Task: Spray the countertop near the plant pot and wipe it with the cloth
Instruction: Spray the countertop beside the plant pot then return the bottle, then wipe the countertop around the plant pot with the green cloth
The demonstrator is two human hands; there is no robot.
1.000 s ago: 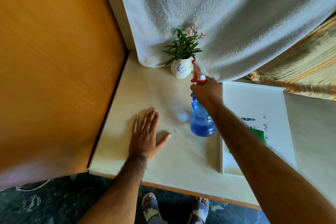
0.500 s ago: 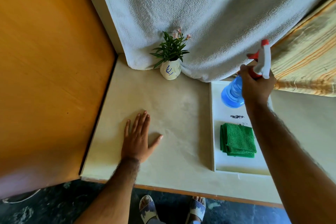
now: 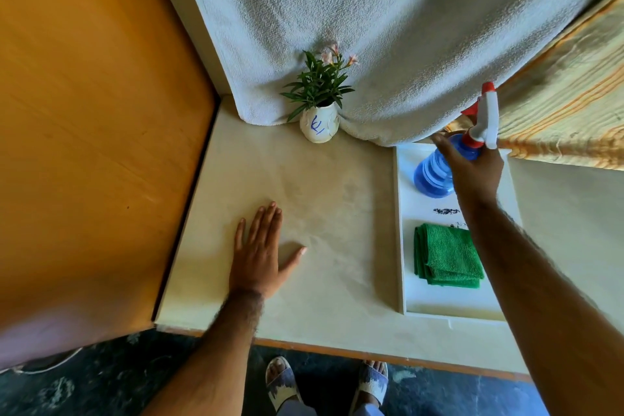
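A blue spray bottle (image 3: 432, 176) with a white and red trigger head stands at the far end of the white tray (image 3: 401, 247), my right hand (image 3: 476, 172) wrapped around its neck. A folded green cloth (image 3: 449, 255) lies in the tray, nearer to me. The white plant pot (image 3: 319, 127) with green leaves and pink flowers sits at the back of the cream countertop (image 3: 337, 199). My left hand (image 3: 260, 253) rests flat on the countertop, fingers spread, holding nothing.
An orange wooden panel (image 3: 94, 132) walls off the left side. A white towel (image 3: 388, 27) hangs behind the pot, and a striped yellow fabric (image 3: 567, 112) lies at the right. The counter's front edge runs above my sandalled feet (image 3: 324, 385).
My right hand carried the spray bottle from the middle of the countertop rightward and lowered it onto the far end of the tray. My left hand stayed flat in place.
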